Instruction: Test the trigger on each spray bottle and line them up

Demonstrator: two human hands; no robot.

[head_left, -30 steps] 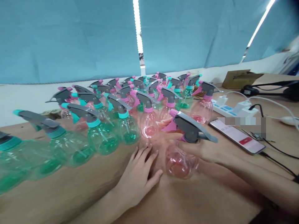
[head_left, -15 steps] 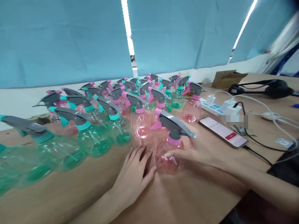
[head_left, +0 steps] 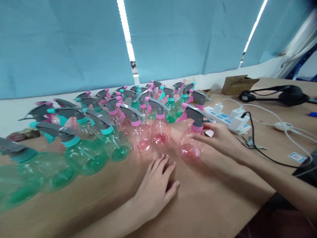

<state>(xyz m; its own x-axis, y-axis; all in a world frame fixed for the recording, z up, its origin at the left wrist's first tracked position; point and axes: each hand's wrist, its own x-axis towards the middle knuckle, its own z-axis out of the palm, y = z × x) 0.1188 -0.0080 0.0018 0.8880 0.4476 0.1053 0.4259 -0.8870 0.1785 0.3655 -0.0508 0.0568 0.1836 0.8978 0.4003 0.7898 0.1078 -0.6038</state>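
My right hand (head_left: 220, 137) is wrapped round a clear pink spray bottle (head_left: 192, 148) with a grey head and pink trigger. The bottle stands upright at the right front of a crowd of spray bottles. A small pale piece with a dark edge (head_left: 209, 133) shows between thumb and fingers; my hand hides the rest. My left hand (head_left: 157, 188) lies open on the brown tabletop (head_left: 198, 205), fingers spread, holding nothing. Just beyond its fingertips stands another pink spray bottle (head_left: 160, 130). A green spray bottle (head_left: 116, 145) stands farther left.
Several more green and pink bottles fill the left and back. At right lie a white power strip (head_left: 224, 116) with plugs, keys (head_left: 250, 142), cables, a white mouse-like device (head_left: 283, 126) and a black headset (head_left: 284, 95). A cardboard box (head_left: 239, 84) stands behind.
My right hand has moved the pink bottle away from me, up to the front of the group. My left hand stays open on the table. The phone is now out of sight behind my right hand.
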